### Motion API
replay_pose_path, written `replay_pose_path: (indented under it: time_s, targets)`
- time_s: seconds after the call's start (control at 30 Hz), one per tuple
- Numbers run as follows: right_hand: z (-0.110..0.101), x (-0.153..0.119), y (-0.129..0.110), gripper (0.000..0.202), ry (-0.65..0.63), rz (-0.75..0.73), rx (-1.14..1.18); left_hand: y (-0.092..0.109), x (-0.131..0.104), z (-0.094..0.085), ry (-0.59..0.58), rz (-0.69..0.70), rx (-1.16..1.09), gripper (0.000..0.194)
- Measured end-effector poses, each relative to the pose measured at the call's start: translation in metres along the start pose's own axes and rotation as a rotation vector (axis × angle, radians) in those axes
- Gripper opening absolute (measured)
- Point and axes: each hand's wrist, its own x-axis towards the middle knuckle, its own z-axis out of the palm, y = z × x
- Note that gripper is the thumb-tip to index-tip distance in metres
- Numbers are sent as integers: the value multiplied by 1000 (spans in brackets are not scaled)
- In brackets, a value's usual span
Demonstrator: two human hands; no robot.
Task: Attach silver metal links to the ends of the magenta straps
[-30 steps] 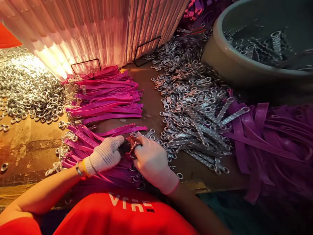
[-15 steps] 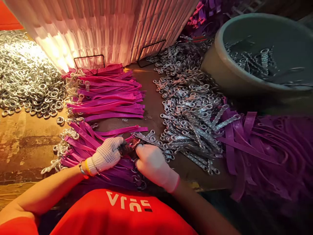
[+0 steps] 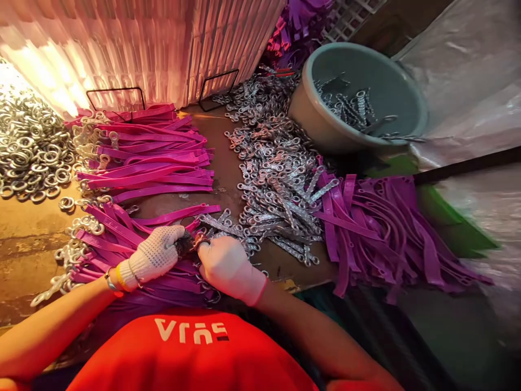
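Observation:
My left hand [image 3: 157, 255], in a dotted white glove with dark fingertips, is closed. My right hand [image 3: 226, 266], in a plain white glove, is closed against it, fingertip to fingertip. What they pinch between them is small and mostly covered by the fingers. Under and left of my hands lies a bundle of purple straps [image 3: 109, 231] with pale metal links [image 3: 87, 222] at their left ends. Just beyond my right hand are silver twisted metal links [image 3: 222, 222], part of a larger pile [image 3: 280, 179].
Loose metal rings [image 3: 32, 146] are heaped at the left. Another row of magenta straps [image 3: 163, 163] lies below a ribbed translucent panel [image 3: 142, 49]. At the right stand a grey-green bucket [image 3: 321, 122] holding metal links and a heap of purple straps [image 3: 378, 228].
The view has swung right, so everything sits farther left and more of the right side shows. My hands stay pressed together at the same spot over the straps.

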Motion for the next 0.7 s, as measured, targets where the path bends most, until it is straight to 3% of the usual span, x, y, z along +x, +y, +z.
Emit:
replay_pose_path:
  time_s: [0.1, 0.2, 0.27, 0.3, 0.37, 0.43, 0.5, 0.6, 0.7]
  targets:
    - [-17, -3, 2, 16, -182, 99, 41, 6, -2, -3, -18, -47, -164, 19]
    - [-30, -10, 30, 14, -306, 126, 164, 12, -6, -6, 13, -168, -335, 24]
    - [-33, -14, 66, 17, -231, 150, 240, 13, -8, -7, 48, -241, -476, 34]
    - [-33, -15, 87, 20, -139, 248, 245, 12, -7, -7, 68, -267, -572, 39]
    - [-28, -14, 130, 29, 75, 631, 69, 9, -5, -8, 107, -312, -817, 46]
    - [-18, -8, 165, 32, 106, 873, -116, 6, -2, -9, 106, -361, -1078, 47]
    - [-6, 0, 186, 30, 61, 910, -180, 5, -1, -12, 26, -431, -1261, 45]
    - [8, 4, 196, 26, 20, 849, -153, 9, -3, -17, -74, -509, -1356, 39]
    - [14, -4, 194, 27, 172, 834, -48, 17, -7, -18, -32, -540, -1301, 37]
